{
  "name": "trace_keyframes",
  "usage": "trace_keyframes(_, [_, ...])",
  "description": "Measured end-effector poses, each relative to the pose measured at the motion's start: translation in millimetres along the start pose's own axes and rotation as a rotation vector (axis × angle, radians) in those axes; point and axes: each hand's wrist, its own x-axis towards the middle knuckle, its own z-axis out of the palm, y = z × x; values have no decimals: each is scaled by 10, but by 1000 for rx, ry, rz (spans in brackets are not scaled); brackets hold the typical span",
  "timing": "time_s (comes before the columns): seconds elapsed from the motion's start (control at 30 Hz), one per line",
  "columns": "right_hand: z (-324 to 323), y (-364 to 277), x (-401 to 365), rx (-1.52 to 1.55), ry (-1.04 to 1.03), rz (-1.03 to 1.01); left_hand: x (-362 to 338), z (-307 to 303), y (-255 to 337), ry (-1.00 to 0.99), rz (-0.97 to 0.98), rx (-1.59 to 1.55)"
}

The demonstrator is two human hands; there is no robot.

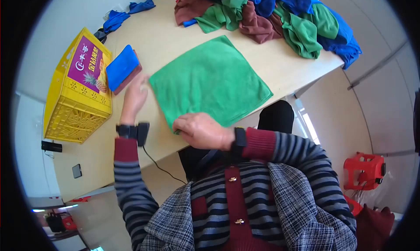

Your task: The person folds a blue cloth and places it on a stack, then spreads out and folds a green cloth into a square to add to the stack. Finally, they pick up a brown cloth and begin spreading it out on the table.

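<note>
A green cloth (210, 78) lies spread out flat on the table. My right hand (203, 130) is closed on its near left corner, at the table's front edge. Left of the cloth, my left hand (136, 93) is raised beside a stack of folded cloths, a blue one (122, 68) on top and a brownish-red one (131, 79) below. Motion smears its fingers, so their pose and any contact with the green cloth cannot be made out.
A yellow crate (81, 100) stands at the left of the table (162, 45). Crumpled blue, green and brown cloths (262, 19) are heaped at the back right. Small blue cloths (116, 20) lie at the back left. A phone-like object (77, 171) and a black cable (155, 162) are nearer.
</note>
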Motion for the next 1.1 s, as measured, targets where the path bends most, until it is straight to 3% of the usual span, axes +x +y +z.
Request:
trace_keyframes(0.03, [141, 63, -10, 9, 13, 13, -268, 6, 82, -69, 3, 4])
trace_keyframes(0.1, [332, 156, -31, 75, -57, 104, -742, -20, 582, -192, -98, -336])
trace_keyframes(0.17, [460, 187, -21, 114, -92, 167, -1158, 59, 934, -203, -50, -721])
trace_keyframes(0.2, [469, 201, -17, 163, -69, 179, -1343, 173, 1058, -216, -57, -729])
trace_keyframes(0.27, [427, 228, -14, 252, -24, 195, -1610, 350, 1216, -54, -217, -353])
trace_keyframes(0.43, [34, 254, -219, 394, -115, 326, -1796, 576, 829, -94, -232, -310])
trace_keyframes(0.5, [-246, 322, -423, 220, 26, 174, -1745, 508, 890, -28, -269, -398])
trace_keyframes(0.7, [-1202, 517, -1097, -381, 88, 172, -1768, 503, 832, 66, -244, -523])
trace_keyframes(0.93, [-1332, 837, -1176, -441, 136, 208, -1673, 342, 955, 223, -261, -783])
trace_keyframes(1.1, [-1470, 972, -1069, -459, 107, 272, -1577, 210, 901, 220, -273, -673])
